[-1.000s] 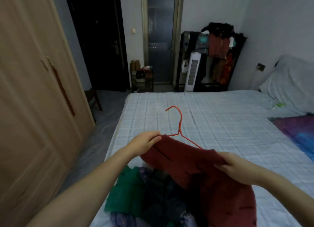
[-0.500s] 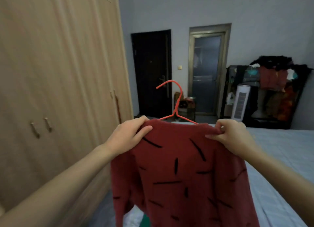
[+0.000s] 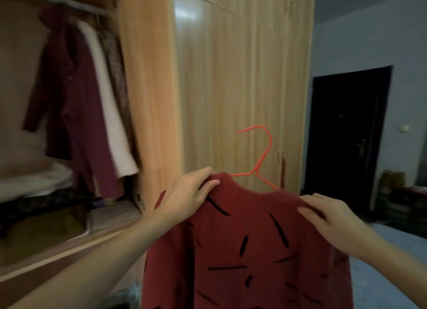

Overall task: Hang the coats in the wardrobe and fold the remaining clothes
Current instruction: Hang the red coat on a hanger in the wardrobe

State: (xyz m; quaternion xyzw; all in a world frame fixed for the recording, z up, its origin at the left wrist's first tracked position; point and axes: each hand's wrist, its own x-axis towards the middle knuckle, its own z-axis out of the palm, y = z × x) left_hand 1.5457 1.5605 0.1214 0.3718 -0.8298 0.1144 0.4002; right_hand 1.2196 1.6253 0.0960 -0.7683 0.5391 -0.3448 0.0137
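On the left I see the open wardrobe point(image 3: 147, 77), pale wood-grain panels, with a maroon coat point(image 3: 76, 114) and a cream one hanging limp from its rail. My left hand point(image 3: 187, 193) pinches one shoulder of the red knit sweater point(image 3: 242, 251), soft, flecked with black dashes, draped on a thin red wire hanger point(image 3: 261, 161). My right hand point(image 3: 335, 221) has its fingers curled over the other shoulder.

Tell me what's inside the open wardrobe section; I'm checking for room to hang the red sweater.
Inside the open wardrobe section, a maroon coat, a pale coat and a darker patterned garment hang from the rail, above light bedding. Its left part lies outside the frame.
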